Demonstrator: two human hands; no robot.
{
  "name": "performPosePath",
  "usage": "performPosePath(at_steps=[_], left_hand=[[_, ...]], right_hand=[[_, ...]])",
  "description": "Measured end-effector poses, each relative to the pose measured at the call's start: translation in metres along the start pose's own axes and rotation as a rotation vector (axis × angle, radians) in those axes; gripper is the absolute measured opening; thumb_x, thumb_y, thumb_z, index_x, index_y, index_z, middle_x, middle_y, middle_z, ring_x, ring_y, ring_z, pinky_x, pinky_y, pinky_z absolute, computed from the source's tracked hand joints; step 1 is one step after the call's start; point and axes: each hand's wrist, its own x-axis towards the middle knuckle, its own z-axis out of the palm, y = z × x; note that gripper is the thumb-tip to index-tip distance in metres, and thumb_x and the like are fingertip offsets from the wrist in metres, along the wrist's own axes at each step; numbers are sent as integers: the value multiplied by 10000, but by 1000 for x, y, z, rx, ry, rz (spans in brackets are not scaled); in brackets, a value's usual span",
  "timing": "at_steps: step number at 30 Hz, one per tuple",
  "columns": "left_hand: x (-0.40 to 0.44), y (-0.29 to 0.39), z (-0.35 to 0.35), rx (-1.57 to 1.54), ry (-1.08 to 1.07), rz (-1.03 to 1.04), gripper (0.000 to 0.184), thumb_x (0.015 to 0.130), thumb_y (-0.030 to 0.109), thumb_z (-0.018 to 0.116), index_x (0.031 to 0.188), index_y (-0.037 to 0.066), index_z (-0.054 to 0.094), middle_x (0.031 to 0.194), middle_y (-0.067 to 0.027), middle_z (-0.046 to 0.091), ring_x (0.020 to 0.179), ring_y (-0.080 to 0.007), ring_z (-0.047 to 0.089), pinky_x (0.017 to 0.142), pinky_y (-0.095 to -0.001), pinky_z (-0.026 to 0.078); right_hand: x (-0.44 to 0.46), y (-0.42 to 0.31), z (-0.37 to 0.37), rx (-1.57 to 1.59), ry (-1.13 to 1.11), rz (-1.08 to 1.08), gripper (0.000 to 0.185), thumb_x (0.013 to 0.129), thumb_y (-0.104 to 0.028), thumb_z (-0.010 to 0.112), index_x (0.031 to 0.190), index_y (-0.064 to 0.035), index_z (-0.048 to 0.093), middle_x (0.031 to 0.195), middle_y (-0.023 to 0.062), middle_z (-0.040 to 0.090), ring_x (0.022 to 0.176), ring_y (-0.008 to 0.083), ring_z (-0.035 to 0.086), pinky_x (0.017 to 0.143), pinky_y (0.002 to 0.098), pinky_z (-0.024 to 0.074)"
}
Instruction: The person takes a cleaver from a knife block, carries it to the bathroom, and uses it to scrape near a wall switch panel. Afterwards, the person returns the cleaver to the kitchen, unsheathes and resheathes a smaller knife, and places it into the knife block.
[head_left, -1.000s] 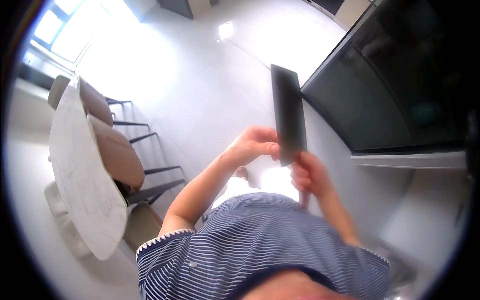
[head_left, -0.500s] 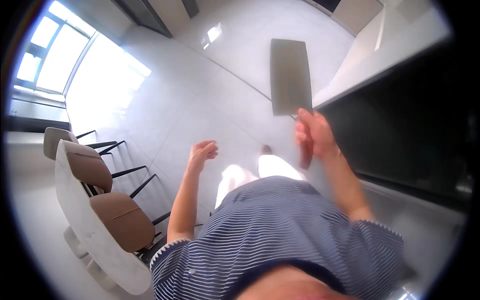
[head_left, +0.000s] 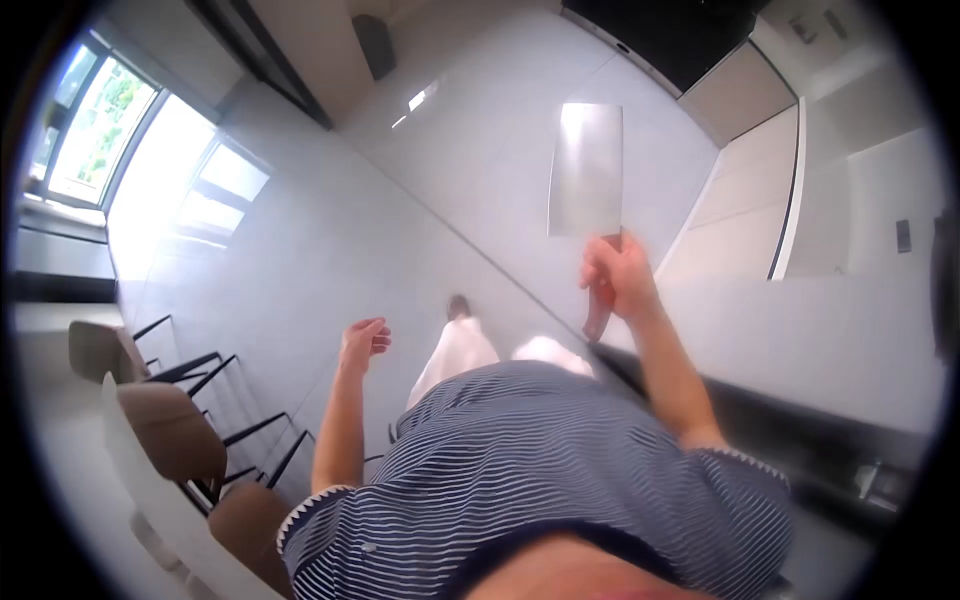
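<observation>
- One cleaver (head_left: 587,175), well to the right of the table (head_left: 165,500).
- Gripped by the handle (head_left: 599,308) in the right hand (head_left: 618,275), fingers wrapped round.
- Nearer the table: left hand (head_left: 364,343), fingers loosely curled.

The cleaver (head_left: 586,170) is in the right hand (head_left: 618,275), over the floor (head_left: 400,230). Chairs (head_left: 170,430) stand left, beside the table (head_left: 160,500); the window (head_left: 105,130) lies beyond them, cabinets (head_left: 738,200) ahead to the right.

Single head-worn view, facing forward and down: striped shirt (head_left: 540,450) nearest, left hand (head_left: 366,343) and right hand (head_left: 620,272) farther off, floor (head_left: 480,150) beyond.
</observation>
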Motion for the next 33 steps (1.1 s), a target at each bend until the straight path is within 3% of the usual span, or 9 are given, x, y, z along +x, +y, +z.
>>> performPosePath(at_steps=[4,8,9,14,17,18,22,26,33], left_hand=[[64,120,52,161,-165,141,266,802,194,606,954,-23,629,767,-79,625,623,-130,577,536,-245,467],[115,226,144,140,-438,227,250,855,197,584,1008,2,610,782,-65,634,629,-116,590,557,-231,481],[147,269,172,164,-492,206,257,866,210,576,1019,6,610,791,-69,638,638,-116,596,567,-233,489],[196,377,286,-25,-831,163,480,886,338,549,1198,-23,496,950,-99,623,763,-137,608,590,-254,496],[244,439,320,-83,-742,225,424,891,349,537,1053,-43,551,928,-116,623,740,-158,612,591,-268,499],[265,454,323,-110,-615,191,366,881,316,559,941,-45,574,877,-126,622,692,-171,612,573,-271,498],[334,498,327,-384,-343,191,268,848,217,608,940,-34,589,822,-107,623,658,-174,608,523,-263,482],[353,561,311,-526,-289,313,206,852,170,599,972,2,597,844,-73,632,673,-164,610,540,-264,484],[437,665,298,-484,-315,396,223,854,198,606,940,-6,624,889,-78,632,725,-163,607,558,-276,476]], right_hand=[[59,-41,11,-12,113,9,110,845,-55,528,917,4,471,649,29,486,528,99,497,444,264,451],[137,-69,7,-349,179,-37,105,825,-55,541,888,17,497,597,23,490,518,97,489,462,261,445],[190,-80,9,-480,204,-57,125,815,-54,550,901,28,511,591,21,503,517,100,491,479,260,451],[330,-96,6,-890,84,-401,282,771,-53,588,1048,-26,540,663,31,570,556,124,548,532,272,469],[419,-118,27,-998,-66,-580,338,745,-67,615,1077,-76,547,724,44,603,608,177,589,565,302,481],[443,-122,35,-1027,-113,-633,349,738,-74,624,1078,-91,549,743,49,611,630,197,601,575,313,485],[535,-171,44,-1210,-322,-559,391,695,-100,678,1053,-87,522,779,45,619,734,240,612,615,346,491],[614,-202,71,-1146,-426,-577,395,672,-145,718,977,-63,480,780,57,625,735,242,617,621,348,493],[734,-255,114,-1155,-436,-608,241,682,-156,718,866,-99,573,749,41,626,700,223,614,617,323,490]])
